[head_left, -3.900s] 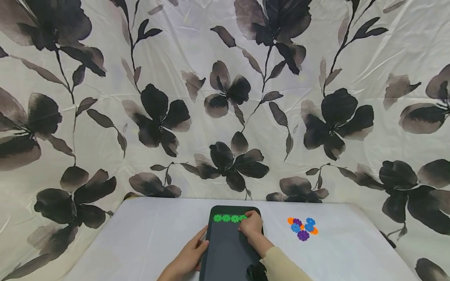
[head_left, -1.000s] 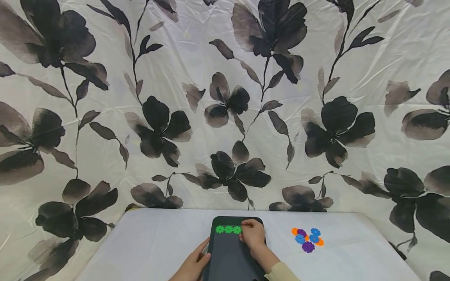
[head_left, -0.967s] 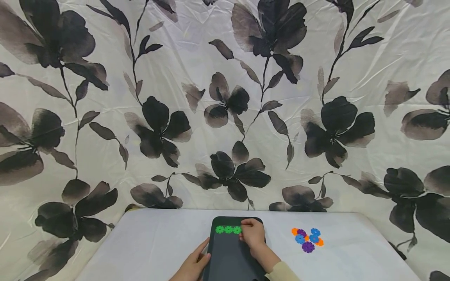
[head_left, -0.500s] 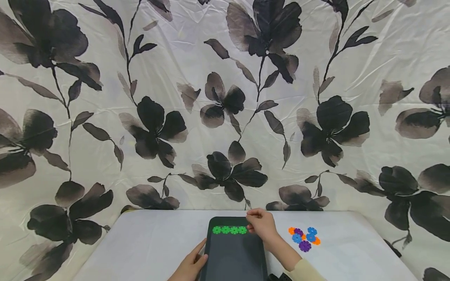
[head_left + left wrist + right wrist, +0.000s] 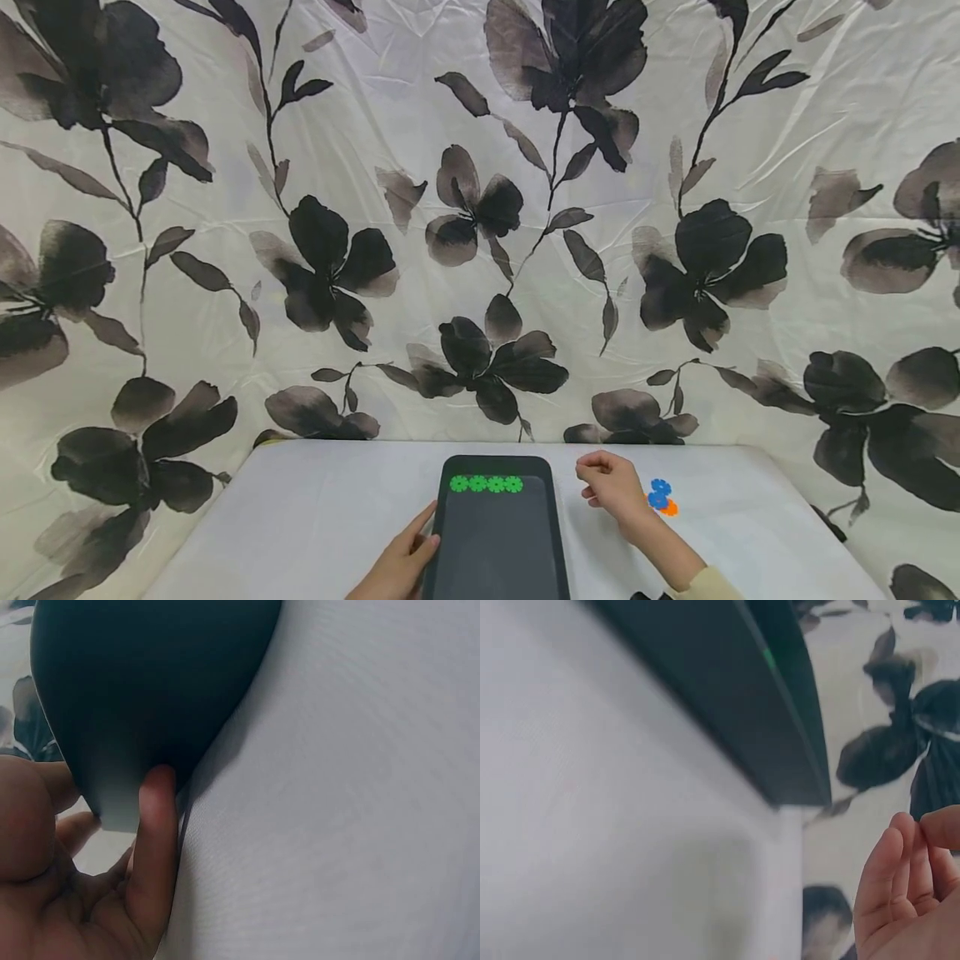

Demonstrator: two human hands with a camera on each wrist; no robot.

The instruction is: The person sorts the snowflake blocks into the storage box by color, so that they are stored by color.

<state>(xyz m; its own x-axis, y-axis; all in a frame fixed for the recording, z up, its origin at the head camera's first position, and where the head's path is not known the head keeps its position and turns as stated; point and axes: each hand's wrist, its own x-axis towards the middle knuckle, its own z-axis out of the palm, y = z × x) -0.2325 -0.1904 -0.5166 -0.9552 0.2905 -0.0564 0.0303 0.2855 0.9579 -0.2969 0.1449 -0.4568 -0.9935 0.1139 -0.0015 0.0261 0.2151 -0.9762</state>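
A dark grey rectangular tray [image 5: 495,550] with a raised rim stands on the white table. Along its far end runs a row of several green flower-shaped discs [image 5: 477,483]. My left hand [image 5: 397,562] grips the tray's left side; in the left wrist view its fingers bend against the tray's dark wall [image 5: 150,682]. To the right of the tray my right hand [image 5: 611,492] hovers over the table, fingers loosely bent, thumb and fingertips close together. The right wrist view shows nothing between those fingertips [image 5: 903,820].
Behind my right hand, blue flower discs [image 5: 658,498] and an orange disc [image 5: 671,507] lie on the table [image 5: 315,500]; the hand covers the others of that group. A floral cloth [image 5: 420,292] hangs at the table's far edge.
My right hand has left the row of green discs and moved right past the tray's edge, toward the loose discs. A further green disc now shows uncovered. My left hand keeps its grip.
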